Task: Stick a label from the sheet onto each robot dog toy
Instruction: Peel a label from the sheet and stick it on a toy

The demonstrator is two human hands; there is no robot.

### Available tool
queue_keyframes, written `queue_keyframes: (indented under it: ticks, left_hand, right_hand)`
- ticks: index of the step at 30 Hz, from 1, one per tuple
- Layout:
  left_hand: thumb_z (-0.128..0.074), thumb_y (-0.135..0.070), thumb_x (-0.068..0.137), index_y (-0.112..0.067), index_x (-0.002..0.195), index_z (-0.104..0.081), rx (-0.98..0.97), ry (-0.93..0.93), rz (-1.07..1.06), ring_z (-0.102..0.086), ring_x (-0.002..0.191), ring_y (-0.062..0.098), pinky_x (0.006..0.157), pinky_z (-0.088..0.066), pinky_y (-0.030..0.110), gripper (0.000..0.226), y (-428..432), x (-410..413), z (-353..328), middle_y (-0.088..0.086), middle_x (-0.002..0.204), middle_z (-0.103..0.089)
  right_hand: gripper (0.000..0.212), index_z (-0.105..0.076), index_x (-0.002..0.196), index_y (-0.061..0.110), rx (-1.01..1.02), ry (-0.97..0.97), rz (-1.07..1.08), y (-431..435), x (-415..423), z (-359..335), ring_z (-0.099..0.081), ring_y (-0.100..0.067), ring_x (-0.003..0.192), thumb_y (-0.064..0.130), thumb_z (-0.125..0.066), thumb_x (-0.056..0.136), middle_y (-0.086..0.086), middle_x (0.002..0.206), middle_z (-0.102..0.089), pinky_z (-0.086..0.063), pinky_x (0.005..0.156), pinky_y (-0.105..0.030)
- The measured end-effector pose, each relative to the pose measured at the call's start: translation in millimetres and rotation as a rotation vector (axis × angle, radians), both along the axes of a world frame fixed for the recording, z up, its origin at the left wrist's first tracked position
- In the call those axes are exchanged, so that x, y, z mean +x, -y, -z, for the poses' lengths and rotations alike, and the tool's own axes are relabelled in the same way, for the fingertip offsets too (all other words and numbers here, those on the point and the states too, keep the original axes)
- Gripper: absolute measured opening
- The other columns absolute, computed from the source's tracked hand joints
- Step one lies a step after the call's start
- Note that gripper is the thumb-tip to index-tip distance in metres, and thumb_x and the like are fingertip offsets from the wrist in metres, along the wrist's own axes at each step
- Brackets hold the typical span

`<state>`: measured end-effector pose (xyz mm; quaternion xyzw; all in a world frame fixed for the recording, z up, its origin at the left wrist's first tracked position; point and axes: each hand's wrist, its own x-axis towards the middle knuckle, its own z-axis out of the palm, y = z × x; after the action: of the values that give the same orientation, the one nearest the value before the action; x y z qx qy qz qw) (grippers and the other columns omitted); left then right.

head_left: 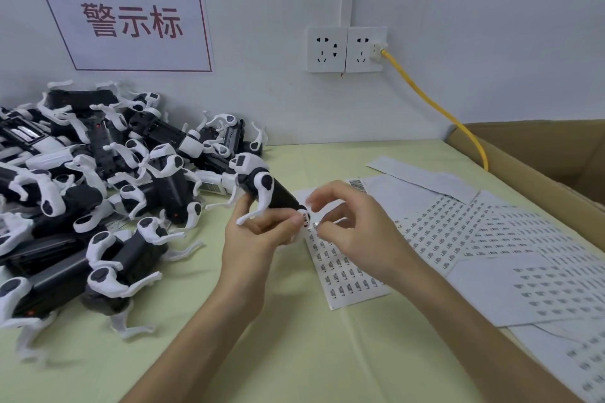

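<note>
My left hand (258,235) grips a black and white robot dog toy (262,185) above the table, its head up and to the left, its rear end pointing right. My right hand (347,222) hovers just right of that rear end, thumb and fingertips pinched near a small label (316,224); whether the label sits on the fingertip I cannot tell. Under both hands lies a label sheet (343,275) with rows of small printed stickers. A big heap of robot dog toys (98,180) fills the left of the table.
More label sheets (484,239) fan out over the right of the pale green table (294,353). An open cardboard box (540,154) stands at the far right. A yellow cable (435,108) runs from a wall socket (347,49) down behind the box.
</note>
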<state>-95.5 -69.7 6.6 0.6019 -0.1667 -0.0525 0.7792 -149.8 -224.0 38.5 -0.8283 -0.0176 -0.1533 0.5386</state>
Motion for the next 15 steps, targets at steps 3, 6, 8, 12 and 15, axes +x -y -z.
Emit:
queue_keyframes:
  ticks: [3,6,8,12,15]
  left_hand:
    - [-0.074,0.005,0.085,-0.02,0.134,-0.052,-0.111,-0.085,0.03,-0.058,0.074,0.019,0.069,-0.046,0.028,0.06,-3,2,-1,0.005,0.082,-0.07]
    - [-0.081,-0.004,0.073,0.009,0.152,-0.034,-0.237,-0.151,0.062,-0.061,0.084,0.022,0.067,-0.052,0.025,0.093,-5,4,-3,0.007,0.095,-0.071]
    - [-0.083,-0.005,0.071,0.016,0.153,-0.022,-0.264,-0.154,0.069,-0.065,0.084,0.019,0.065,-0.053,0.023,0.104,-7,4,-6,0.004,0.097,-0.073]
    - [-0.076,-0.012,0.073,0.017,0.154,-0.015,-0.291,-0.151,0.066,-0.07,0.086,0.019,0.067,-0.055,0.024,0.106,-5,-1,-6,0.002,0.097,-0.074]
    - [-0.075,-0.013,0.073,-0.003,0.131,-0.043,-0.268,-0.156,0.06,-0.073,0.085,0.02,0.068,-0.055,0.025,0.068,-5,-1,-8,0.001,0.096,-0.076]
  right_hand:
    - [0.04,-0.06,0.111,0.034,0.072,-0.004,0.022,0,2,3,-0.064,-0.009,0.074,0.003,-0.065,0.088,0.01,0.1,-0.066,-0.044,0.054,-0.018]
    - [0.017,-0.07,0.099,0.025,0.173,0.006,0.074,0,4,4,-0.07,-0.013,0.071,0.011,-0.073,0.089,0.01,0.085,-0.071,-0.054,0.064,-0.035]
    - [0.008,-0.074,0.094,0.019,0.247,0.002,0.07,-2,6,6,-0.071,-0.015,0.07,0.013,-0.075,0.089,0.006,0.082,-0.072,-0.058,0.079,-0.038]
    - [0.008,-0.077,0.097,0.014,0.395,-0.016,0.026,-8,5,10,-0.067,-0.015,0.064,0.011,-0.074,0.09,-0.001,0.086,-0.073,-0.058,0.079,-0.032]
    - [0.009,-0.076,0.098,0.011,0.474,-0.03,-0.003,-12,5,13,-0.066,-0.016,0.065,0.012,-0.074,0.089,-0.001,0.087,-0.074,-0.058,0.078,-0.028]
